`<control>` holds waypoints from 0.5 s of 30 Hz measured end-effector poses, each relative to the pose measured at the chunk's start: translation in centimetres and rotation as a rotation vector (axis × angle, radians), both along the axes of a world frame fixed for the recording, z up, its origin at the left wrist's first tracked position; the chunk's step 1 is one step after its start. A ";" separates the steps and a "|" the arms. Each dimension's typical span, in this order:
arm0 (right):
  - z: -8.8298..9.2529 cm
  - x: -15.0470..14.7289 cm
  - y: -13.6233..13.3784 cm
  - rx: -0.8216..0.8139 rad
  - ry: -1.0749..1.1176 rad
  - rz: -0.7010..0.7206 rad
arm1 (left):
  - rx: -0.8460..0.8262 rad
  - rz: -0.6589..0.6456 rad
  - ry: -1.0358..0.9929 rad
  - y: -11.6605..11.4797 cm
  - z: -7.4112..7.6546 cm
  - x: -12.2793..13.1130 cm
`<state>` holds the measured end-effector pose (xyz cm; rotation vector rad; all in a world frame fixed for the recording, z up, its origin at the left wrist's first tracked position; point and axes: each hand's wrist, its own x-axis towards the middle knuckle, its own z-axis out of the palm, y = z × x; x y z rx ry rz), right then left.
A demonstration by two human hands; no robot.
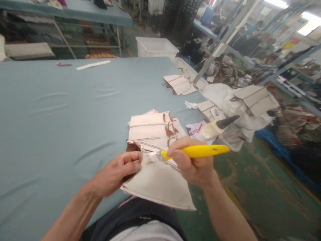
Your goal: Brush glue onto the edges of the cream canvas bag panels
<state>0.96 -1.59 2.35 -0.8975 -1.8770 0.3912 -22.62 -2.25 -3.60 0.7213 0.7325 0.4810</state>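
A cream fabric piece (162, 184) lies at the lower centre of the frame, its bottom edge reaching out over the wearer's lap. The left hand (122, 167) has its grip closed on the piece's upper-left edge, thumb on top. The right hand (194, 165), just right of centre, has its grip closed around a yellow-handled paintbrush (200, 151) near the metal collar; the pale bristles meet the fabric near its top corner, and the handle points right.

Directly above, a stack of cream fabric pieces with brown trim (147, 129) sits on the blue-grey table (62, 127). Right of centre stands a tilted, pale container (210, 130) with a dark tapered end; whether that is a nozzle or a handle I cannot tell. Beyond it, toward the right, is crumpled clear plastic (218, 92). A pale strip (92, 65) lies at the table's far edge, upper left, and a white plastic bin (156, 48) stands at top centre.
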 end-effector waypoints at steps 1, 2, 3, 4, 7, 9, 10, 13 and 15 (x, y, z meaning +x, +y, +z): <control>0.0 -0.3 0.5 -0.009 -0.027 0.046 | 0.007 -0.005 0.001 0.0 0.0 0.1; 0.0 -0.6 1.1 -0.001 -0.047 0.073 | 0.013 -0.002 0.004 -0.1 0.0 0.2; -0.1 -0.9 1.7 0.029 -0.059 0.077 | 0.016 0.010 0.008 -0.1 0.0 0.3; -0.3 -1.1 2.1 0.072 -0.065 0.061 | 0.013 0.027 0.013 -0.1 0.1 0.4; -1.3 -1.4 2.3 0.148 -0.021 -0.079 | -0.026 0.080 0.008 -0.1 0.4 0.7; -2.2 -1.5 1.3 0.089 -0.013 -0.189 | -0.045 0.103 -0.002 -0.1 0.7 0.8; -2.8 -1.6 0.7 0.036 -0.033 -0.224 | -0.047 0.113 -0.005 -0.1 0.8 0.9; -4.6 -1.9 -0.6 -0.114 -0.100 -0.247 | -0.037 0.124 0.005 0.1 1.0 1.0; -5.7 -1.9 -0.6 -0.159 -0.077 -0.270 | 0.015 0.121 0.048 0.4 0.8 0.8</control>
